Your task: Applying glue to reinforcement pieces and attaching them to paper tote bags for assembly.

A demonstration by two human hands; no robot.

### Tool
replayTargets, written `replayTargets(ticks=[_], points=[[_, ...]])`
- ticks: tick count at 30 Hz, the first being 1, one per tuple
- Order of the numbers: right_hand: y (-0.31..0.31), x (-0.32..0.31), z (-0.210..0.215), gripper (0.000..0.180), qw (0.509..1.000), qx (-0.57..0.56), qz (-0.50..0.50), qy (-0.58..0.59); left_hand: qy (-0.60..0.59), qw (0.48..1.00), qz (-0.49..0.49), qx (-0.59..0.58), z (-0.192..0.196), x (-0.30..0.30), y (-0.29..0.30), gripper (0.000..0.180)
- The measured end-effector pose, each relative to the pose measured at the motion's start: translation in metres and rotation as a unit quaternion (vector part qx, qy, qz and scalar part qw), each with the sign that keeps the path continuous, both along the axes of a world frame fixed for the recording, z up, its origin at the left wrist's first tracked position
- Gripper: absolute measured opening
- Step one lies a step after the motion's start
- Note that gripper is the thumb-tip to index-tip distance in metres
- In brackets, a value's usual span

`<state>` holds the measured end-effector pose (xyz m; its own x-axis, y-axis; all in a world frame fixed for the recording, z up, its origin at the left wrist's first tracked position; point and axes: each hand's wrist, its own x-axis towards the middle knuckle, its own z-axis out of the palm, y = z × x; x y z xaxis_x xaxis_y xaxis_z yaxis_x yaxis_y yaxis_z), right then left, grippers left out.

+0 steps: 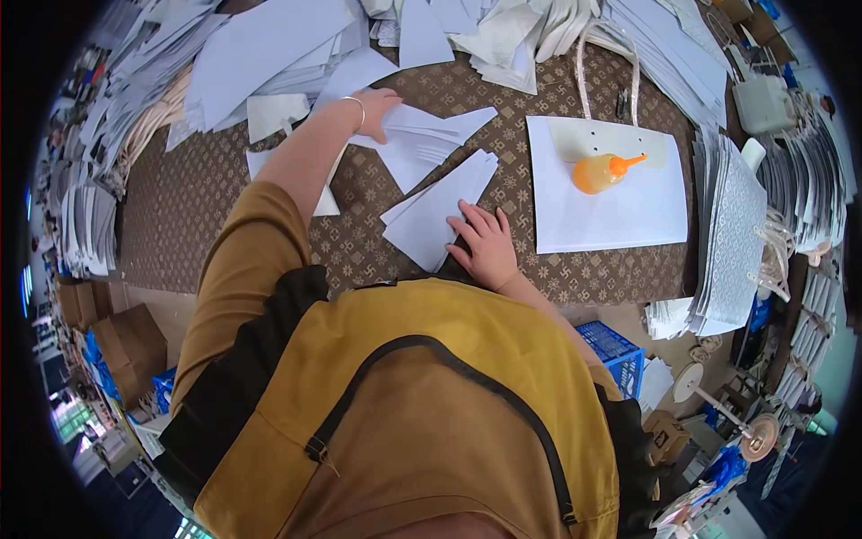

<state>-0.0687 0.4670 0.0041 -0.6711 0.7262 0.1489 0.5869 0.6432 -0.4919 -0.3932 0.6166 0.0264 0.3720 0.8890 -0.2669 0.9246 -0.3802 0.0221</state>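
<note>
My left hand [377, 110] reaches far across the table and lies flat on a loose fan of white paper sheets [429, 135], fingers apart. A thin bracelet circles that wrist. My right hand [487, 242] presses down on the near edge of a second small stack of white sheets [435, 211], fingers spread. Both stacks lie on a brown patterned tablecloth [206, 189]. To the right, a flat white paper bag [611, 198] with cord handles lies on the cloth, and an orange glue bottle [603, 172] rests on its side on top of the bag.
Heaps of white paper [269, 45] cover the far side of the table. A tall stack of silver patterned bags [732, 238] stands at the right edge. A blue crate [615, 350] and cardboard boxes [126, 346] sit on the floor.
</note>
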Motion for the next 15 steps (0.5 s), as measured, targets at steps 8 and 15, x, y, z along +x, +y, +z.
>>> replayTargets(ticks=[8, 15], points=[[0.002, 0.003, -0.004, 0.042, 1.000, -0.011, -0.011, 0.025, 0.071, 0.982, 0.015, -0.173, 0.030, 0.017, 0.005, 0.076], [0.001, 0.003, -0.004, 0.039, 1.000, -0.006, -0.013, 0.016, 0.022, 0.987, 0.009, -0.162, 0.025, -0.018, -0.016, 0.068]])
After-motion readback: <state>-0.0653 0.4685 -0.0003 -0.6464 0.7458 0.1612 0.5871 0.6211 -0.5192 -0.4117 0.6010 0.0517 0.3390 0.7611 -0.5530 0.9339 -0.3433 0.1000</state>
